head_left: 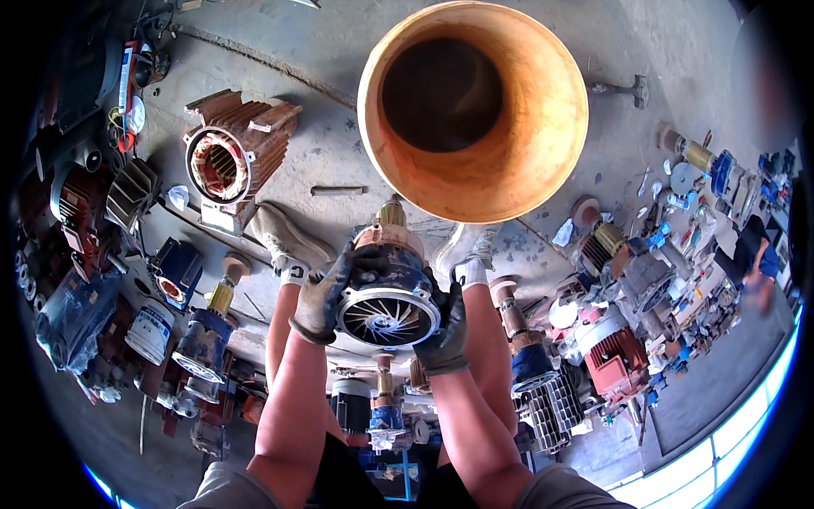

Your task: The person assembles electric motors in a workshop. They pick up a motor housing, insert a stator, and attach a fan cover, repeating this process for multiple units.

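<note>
Between my feet I hold a blue, rust-stained pump section. Its round silver flange and vaned wheel face me, and its shaft points away. My left hand, in a dark work glove, wraps around the left side of the casing. My right hand, gloved too, grips the flange's right edge; some of its fingers are hidden behind the casing. Just beyond the pump section stands a large orange tub with a dark bottom. To the far left sits a rusty finned motor housing, its windings showing.
A flat metal bar lies on the concrete beyond my left shoe. Right of the tub rests a hammer. Several pump and motor parts crowd both sides, among them a red motor and a white bucket.
</note>
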Demonstrator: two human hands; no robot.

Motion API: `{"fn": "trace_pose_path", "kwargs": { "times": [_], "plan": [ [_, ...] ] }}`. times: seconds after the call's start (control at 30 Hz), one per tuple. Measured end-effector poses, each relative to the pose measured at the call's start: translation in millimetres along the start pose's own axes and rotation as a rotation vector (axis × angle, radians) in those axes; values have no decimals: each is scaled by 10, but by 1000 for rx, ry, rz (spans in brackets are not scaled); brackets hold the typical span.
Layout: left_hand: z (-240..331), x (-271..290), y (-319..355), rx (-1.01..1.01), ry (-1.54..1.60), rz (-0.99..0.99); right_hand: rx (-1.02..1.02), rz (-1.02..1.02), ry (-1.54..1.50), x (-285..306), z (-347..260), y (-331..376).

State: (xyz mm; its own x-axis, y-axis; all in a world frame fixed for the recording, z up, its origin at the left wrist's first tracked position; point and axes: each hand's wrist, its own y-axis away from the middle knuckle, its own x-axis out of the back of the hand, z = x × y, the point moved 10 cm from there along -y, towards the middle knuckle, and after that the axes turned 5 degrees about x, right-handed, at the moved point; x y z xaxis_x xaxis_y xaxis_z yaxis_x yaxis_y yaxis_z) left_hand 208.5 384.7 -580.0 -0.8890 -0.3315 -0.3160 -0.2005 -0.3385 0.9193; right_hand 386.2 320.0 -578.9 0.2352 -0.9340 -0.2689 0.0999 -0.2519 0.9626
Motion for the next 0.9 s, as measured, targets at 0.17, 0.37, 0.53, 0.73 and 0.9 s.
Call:
{"fn": "trace_pose_path", "kwargs": {
  "times": [0.17,0.37,0.53,0.73,0.9],
  "plan": [
    [115,53,10,-91,-137,-9,379,-296,1315,-631,-466,209],
    [172,52,54,-171,-190,270,811,-64,1494,-632,-387,234],
    [-43,763,152,-376,-265,761,637,225,1313,-400,-560,180],
    [-994,-295,-32,552,878,-211,618,36,1600,-185,-657,113],
    [-947,-283,-6,523,881,-291,-675,215,578,-110,-46,-9]
  ]
}}
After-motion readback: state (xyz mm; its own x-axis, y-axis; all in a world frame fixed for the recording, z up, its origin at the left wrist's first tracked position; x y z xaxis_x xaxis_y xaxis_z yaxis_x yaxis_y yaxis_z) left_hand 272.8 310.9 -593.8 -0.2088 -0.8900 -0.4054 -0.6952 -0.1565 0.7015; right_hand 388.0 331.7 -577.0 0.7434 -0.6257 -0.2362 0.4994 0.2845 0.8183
